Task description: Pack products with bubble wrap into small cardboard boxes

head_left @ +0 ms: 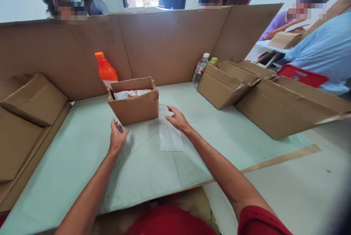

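Pale green tabletop [82, 161] is walled by cardboard. An open box [134, 108] stands at its middle; just in front of the box lies a bubble wrap sheet [170, 138], judged light, limp and easily pinched at an edge. Left hand [117, 138] and right hand [177, 119] are held open and empty beside the box.

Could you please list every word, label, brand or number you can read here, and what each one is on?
No text can be read.
Clear water bottle: its label has print, too small to read.
Orange bottle: label mostly hidden.
Packet in the small cardboard box: markings blurred.
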### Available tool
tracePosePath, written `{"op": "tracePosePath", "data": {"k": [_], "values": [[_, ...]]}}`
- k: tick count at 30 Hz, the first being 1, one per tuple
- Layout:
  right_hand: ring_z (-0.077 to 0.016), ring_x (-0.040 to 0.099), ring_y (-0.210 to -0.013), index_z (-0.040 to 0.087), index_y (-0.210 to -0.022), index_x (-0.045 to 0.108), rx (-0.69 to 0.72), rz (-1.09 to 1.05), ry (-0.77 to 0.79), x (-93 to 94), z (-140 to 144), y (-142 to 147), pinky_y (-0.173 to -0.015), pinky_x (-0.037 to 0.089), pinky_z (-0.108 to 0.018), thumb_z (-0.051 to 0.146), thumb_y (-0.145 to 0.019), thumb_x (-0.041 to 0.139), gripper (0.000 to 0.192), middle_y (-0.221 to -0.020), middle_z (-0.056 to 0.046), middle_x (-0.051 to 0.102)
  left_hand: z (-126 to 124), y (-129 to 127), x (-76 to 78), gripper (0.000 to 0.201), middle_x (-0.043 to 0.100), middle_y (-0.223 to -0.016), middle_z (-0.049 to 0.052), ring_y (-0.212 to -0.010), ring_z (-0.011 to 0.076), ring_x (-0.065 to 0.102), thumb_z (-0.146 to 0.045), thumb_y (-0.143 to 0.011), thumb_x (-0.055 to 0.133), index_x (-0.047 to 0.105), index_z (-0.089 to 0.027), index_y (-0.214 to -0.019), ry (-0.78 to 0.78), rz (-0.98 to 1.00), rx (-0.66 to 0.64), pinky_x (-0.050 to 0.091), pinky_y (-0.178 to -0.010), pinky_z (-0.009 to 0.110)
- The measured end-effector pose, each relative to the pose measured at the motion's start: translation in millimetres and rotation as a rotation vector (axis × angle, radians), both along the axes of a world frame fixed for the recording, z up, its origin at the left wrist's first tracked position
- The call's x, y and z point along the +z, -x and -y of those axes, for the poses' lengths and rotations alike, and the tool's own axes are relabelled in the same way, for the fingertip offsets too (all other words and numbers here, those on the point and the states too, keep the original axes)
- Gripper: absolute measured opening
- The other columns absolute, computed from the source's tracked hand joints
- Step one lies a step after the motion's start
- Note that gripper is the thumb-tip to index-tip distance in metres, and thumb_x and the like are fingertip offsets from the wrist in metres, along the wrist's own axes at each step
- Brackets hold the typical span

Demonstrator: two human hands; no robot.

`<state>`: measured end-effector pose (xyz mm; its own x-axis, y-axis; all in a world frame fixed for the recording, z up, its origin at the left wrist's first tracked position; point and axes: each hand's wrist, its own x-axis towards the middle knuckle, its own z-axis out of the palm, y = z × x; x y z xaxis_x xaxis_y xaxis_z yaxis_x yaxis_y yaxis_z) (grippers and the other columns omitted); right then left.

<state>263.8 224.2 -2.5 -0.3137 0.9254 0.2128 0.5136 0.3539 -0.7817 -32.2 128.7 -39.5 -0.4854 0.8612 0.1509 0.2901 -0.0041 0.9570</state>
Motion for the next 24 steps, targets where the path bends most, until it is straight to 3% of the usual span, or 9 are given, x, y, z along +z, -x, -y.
{"op": "tracePosePath", "data": {"k": [4, 8, 11, 16, 20, 24], "values": [[-0.0276, 0.052, -0.136, 0.024, -0.138, 0.060, 0.044, 0.147, -0.036, -14.8, 34, -36, -0.113, 0.043, -0.050, 0.027, -0.084, 0.064, 0.054, -0.147, -0.009, 0.057, 46, -5, -13.8, 0.084, 0.047, -0.148, 0.021, -0.138, 0.0372, 0.048, -0.029, -0.073, 0.070, 0.038, -0.021, -0.150, 0.042, -0.131, -0.002, 0.038, -0.113, 0.060], [-0.0318, 0.050, -0.138, 0.024, -0.130, 0.066, 0.115, 0.301, -0.060, -27.1, 61, -35, -0.115, 0.037, -0.056, 0.028, -0.081, 0.070, 0.049, -0.147, -0.012, 0.057, 88, -17, -20.7, 0.051, 0.064, -0.131, 0.014, -0.136, 0.0387, 0.049, -0.027, -0.067, 0.073, 0.069, -0.023, -0.118, 0.006, -0.279, -0.112, 0.030, -0.120, 0.061], [-0.0328, 0.049, -0.139, 0.022, -0.123, 0.070, 0.174, 0.374, -0.084, -28.3, 78, -33, -0.113, 0.036, -0.056, 0.029, -0.083, 0.068, 0.041, -0.147, -0.014, 0.057, 112, -24, -23.1, 0.035, 0.069, -0.127, 0.011, -0.134, 0.0378, 0.051, -0.028, -0.070, 0.071, 0.074, -0.026, -0.104, -0.014, -0.365, -0.187, 0.032, -0.119, 0.061], [-0.0322, 0.050, -0.137, 0.022, -0.128, 0.069, 0.223, 0.503, -0.176, -26.4, 100, -53, -0.111, 0.037, -0.054, 0.032, -0.088, 0.062, 0.041, -0.147, -0.014, 0.057, 144, -25, -22.9, 0.033, 0.068, -0.131, 0.011, -0.134, 0.0362, 0.052, -0.031, -0.076, 0.066, 0.075, -0.026, -0.107, -0.005, -0.479, -0.213, 0.038, -0.115, 0.060], [-0.0329, 0.053, -0.135, 0.023, -0.128, 0.069, 0.198, 0.547, -0.202, -31.7, 106, -74, -0.108, 0.040, -0.053, 0.035, -0.089, 0.062, 0.042, -0.145, -0.014, 0.059, 143, -30, -20.2, 0.035, 0.067, -0.133, 0.011, -0.131, 0.0351, 0.055, -0.026, -0.076, 0.064, 0.074, -0.026, -0.110, -0.002, -0.553, -0.218, 0.038, -0.115, 0.059], [-0.0315, 0.052, -0.136, 0.022, -0.129, 0.067, 0.149, 0.520, -0.211, -40.7, 112, -84, -0.110, 0.040, -0.052, 0.037, -0.090, 0.061, 0.043, -0.145, -0.013, 0.058, 101, -45, -13.3, 0.039, 0.063, -0.139, 0.012, -0.134, 0.0350, 0.053, -0.023, -0.077, 0.061, 0.071, -0.024, -0.115, -0.008, -0.606, -0.277, 0.038, -0.115, 0.056]]}}
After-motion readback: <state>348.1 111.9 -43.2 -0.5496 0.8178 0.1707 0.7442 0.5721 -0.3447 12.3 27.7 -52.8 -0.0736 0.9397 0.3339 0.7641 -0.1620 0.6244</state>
